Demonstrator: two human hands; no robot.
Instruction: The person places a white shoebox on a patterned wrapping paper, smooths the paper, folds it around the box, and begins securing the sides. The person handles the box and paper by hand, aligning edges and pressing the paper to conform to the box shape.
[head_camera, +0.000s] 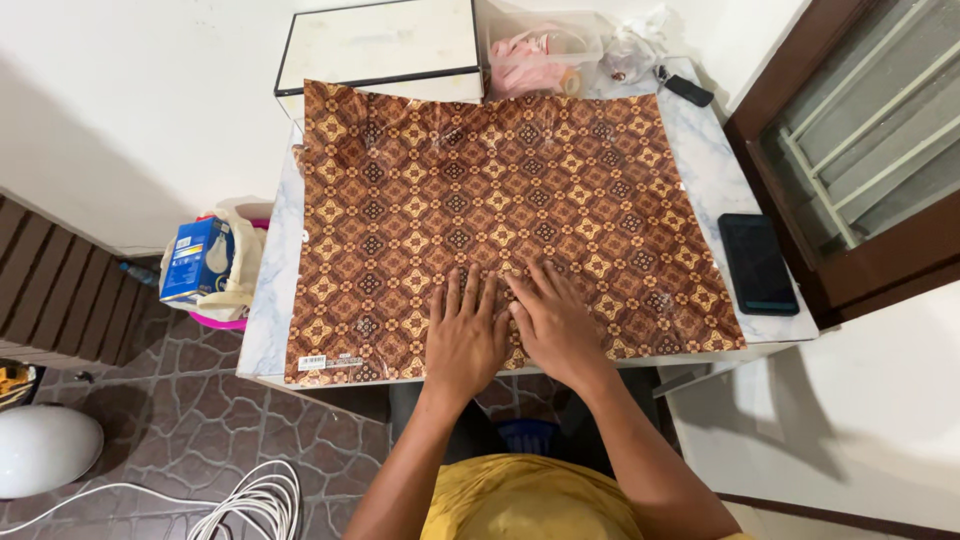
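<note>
Both hands — left, right — lie open and flat, gripping nothing, on the paper spread over the table; best to press outward evenly from the near edge — judging by the creases.

Bright, even indoor light fills the wide-angle head view, leaving the white walls near blown out at eleven and five o'clock. Soft glare streaks the glossy brown-and-gold patterned wrapping sheet toward twelve o'clock, where creases catch the light. A broad soft shadow falls on the wall at ten o'clock, another at four o'clock below the white marbled tabletop. Straight edges bow outward near the corners. Focus holds sharp throughout.
</note>
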